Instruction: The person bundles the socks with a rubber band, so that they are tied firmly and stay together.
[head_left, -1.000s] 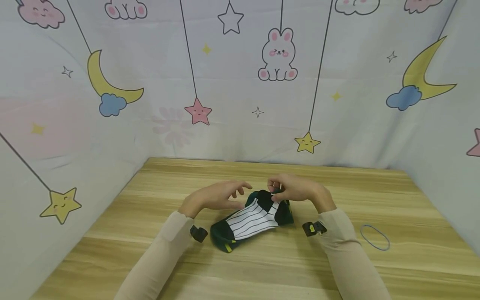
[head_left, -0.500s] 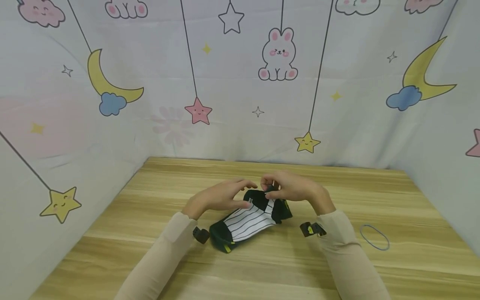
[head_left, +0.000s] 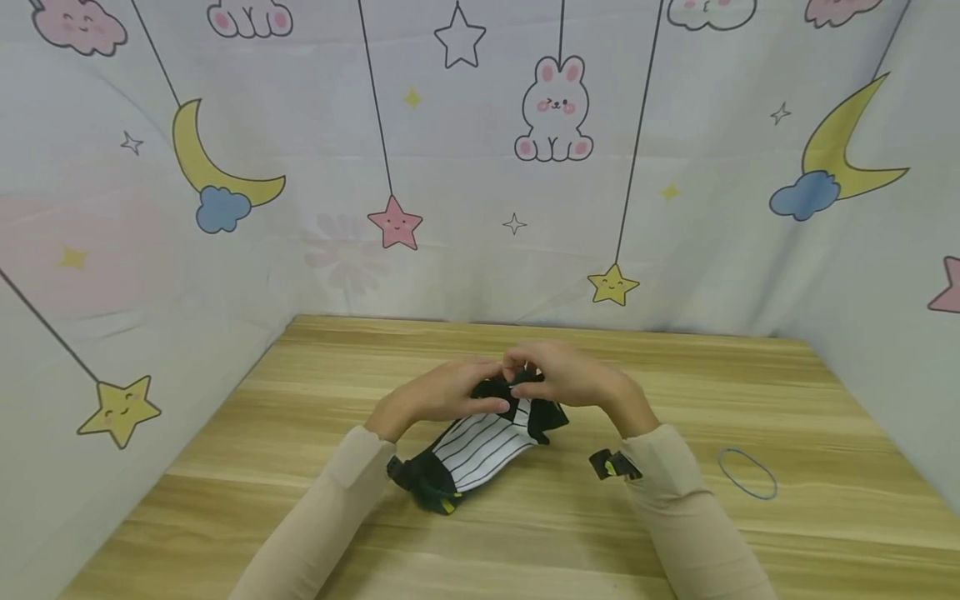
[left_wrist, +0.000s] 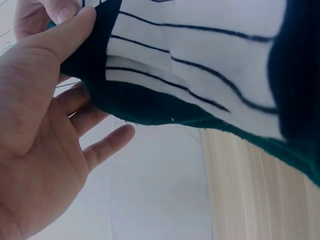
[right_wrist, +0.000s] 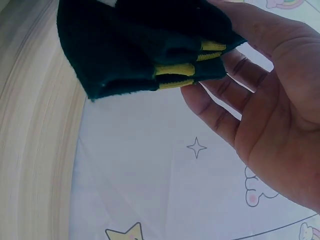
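Observation:
A dark green and white striped sock (head_left: 483, 454), with black patches and small yellow marks, lies at a slant over the middle of the table, its far end raised. My left hand (head_left: 442, 392) pinches a black patch near that end; in the left wrist view the thumb lies on top and fingers reach beneath the cloth (left_wrist: 195, 60). Close beside it, my right hand (head_left: 573, 375) pinches the far end. The right wrist view shows dark green folded layers with yellow tabs (right_wrist: 175, 70) at its fingers. Part of the right hand's grip is hidden behind the fabric.
A thin blue loop (head_left: 762, 498) lies on the wooden table (head_left: 825, 533) to the right of the right forearm. A white curtain (head_left: 465, 275) printed with stars, moons and a rabbit hangs behind the table and along both sides.
My right hand has moved left toward the left hand, bringing the sock's far end with it. The left hand has closed its thumb and fingers on the sock. The sock has shifted slightly left.

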